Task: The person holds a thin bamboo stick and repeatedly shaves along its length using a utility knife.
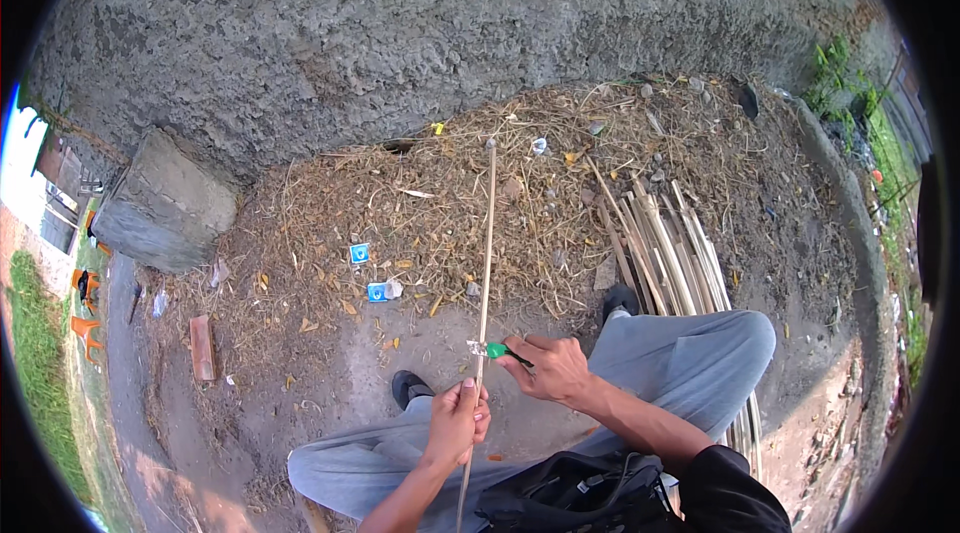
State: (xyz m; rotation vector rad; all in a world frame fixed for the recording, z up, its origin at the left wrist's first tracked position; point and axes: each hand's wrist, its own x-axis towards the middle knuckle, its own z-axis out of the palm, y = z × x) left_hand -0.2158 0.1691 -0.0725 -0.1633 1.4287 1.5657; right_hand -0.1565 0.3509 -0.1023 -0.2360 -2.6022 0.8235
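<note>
My left hand [459,425] is closed around a long, thin bamboo strip [488,243]. The strip runs from my lap away across the ground, its far end near the foot of the wall. Just beyond that hand, my right hand [548,367] grips a small green-handled tool [496,350] with a short, pale metal head. The head lies against the strip, crossing it from the right; its exact kind is too small to tell. A bundle of similar pale strips [672,251] lies on the ground to the right, passing under my right leg.
A rough grey wall [450,33] stands ahead, with dry straw and shavings [430,203] along its foot. On the left are a concrete block [175,203] and a red brick [202,348]. Small blue packets [378,291] litter the soil. A black bag [580,493] rests on my lap.
</note>
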